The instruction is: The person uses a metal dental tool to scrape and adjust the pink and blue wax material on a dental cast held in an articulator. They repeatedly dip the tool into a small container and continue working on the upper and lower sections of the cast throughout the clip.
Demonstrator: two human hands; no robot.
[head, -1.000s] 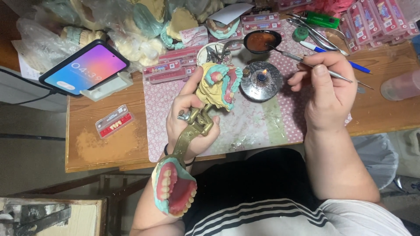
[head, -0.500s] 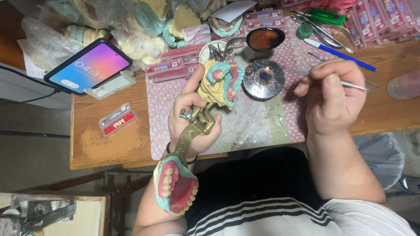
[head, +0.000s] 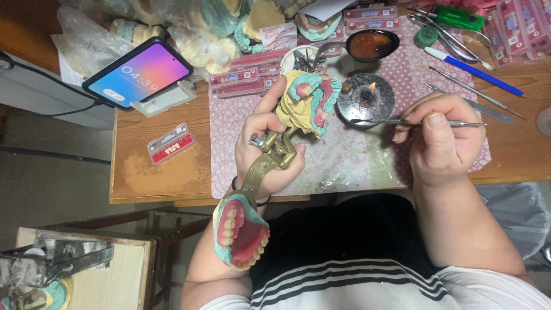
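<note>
Left hand point(head: 267, 146): grip clamped around the brass frame of a dental articulator point(head: 270, 158), thumb up along the far side toward the mounted cast. Far end of the articulator carries a yellow plaster model point(head: 301, 103) with teal and pink wax, held just above the patterned mat point(head: 344, 163) at the middle of the wooden surface point(head: 149, 172). The near end hangs past the surface edge over the person's forearm and carries a denture set-up point(head: 241, 229), pink base with teal rim, teeth showing, opened toward the camera. Right hand point(head: 442, 140): grip closed on a thin metal instrument point(head: 413, 122), held roughly level, fingers pinching the shaft near its right half. Instrument tip reaches left to the small burner point(head: 367, 97), ending just near the lit flame; whether the tip touches the burner dish, cannot tell. Burner sits just right of the plaster model, on the mat. Far of the burner: a dark bowl point(head: 370, 45) with reddish-brown contents. Right of the burner, on the surface: a blue pen point(head: 476, 72) and more slim tools point(head: 459, 86). Far left: a phone point(head: 138, 74) propped with lit screen; nearer left, a small clear box of teeth point(head: 170, 143). Plaster casts in bags point(head: 189, 34) line the far edge.
</note>
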